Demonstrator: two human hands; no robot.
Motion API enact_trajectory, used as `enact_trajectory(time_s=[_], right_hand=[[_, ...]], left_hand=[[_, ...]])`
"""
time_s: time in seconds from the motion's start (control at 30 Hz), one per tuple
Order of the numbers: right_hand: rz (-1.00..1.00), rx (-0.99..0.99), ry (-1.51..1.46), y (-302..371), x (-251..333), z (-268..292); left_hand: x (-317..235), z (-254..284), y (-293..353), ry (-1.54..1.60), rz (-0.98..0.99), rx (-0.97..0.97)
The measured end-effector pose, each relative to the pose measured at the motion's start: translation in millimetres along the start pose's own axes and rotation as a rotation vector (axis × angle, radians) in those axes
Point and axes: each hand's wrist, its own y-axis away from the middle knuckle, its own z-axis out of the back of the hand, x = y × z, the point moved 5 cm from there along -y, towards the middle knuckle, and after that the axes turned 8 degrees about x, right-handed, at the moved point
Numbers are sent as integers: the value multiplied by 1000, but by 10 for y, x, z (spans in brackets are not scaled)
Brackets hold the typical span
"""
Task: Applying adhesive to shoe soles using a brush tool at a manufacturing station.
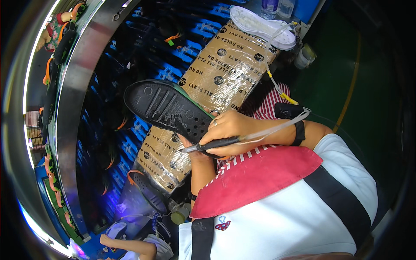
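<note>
A black shoe (158, 106), its underside up with grooves, ridges and small holes toward one end, lies tilted over a cardboard-covered board. A green edge runs along its far side. My left hand (199, 158) grips its near end from below; its fingers are partly hidden by the shoe and the tool. In my right hand (232, 125) is a pen-shaped applicator (219, 143) with a black grip, a metal tip and a clear tube trailing back past the wrist. The tip is beside the shoe's near end; I cannot tell whether it touches.
The taped cardboard (221, 65) spans the middle. Beyond it run blue racks (130, 143) and a curved metal rail (82, 65). A white sole-shaped tray (260, 28), a bottle (269, 8) and a cup (305, 56) stand far right. Another shoe (147, 190) and a co-worker's arm (134, 246) are lower left.
</note>
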Motion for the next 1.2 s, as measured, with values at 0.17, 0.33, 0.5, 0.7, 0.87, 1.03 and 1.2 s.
enact_trajectory(time_s=[0.17, 0.33, 0.5, 0.7, 0.87, 1.03, 1.2], right_hand=[[-154, -209, 92, 105, -139, 117], [-39, -70, 115, 104, -50, -97], [-216, 21, -304, 108, -54, 16], [-312, 41, -304, 256, -239, -120], [-381, 231, -470, 244, -182, -161], [-297, -51, -340, 253, -235, -13], [-319, 208, -431, 225, -123, -116]], left_hand=[[-106, 1, -53, 71, -81, 16], [-113, -125, -111, -44, -109, 170], [-492, 367, -45, -181, -290, 154], [-365, -331, -142, -46, -248, 189], [-431, -295, -119, -73, -308, 217], [-515, -321, -90, -144, -295, 317], [-570, -302, -73, -234, -250, 354]])
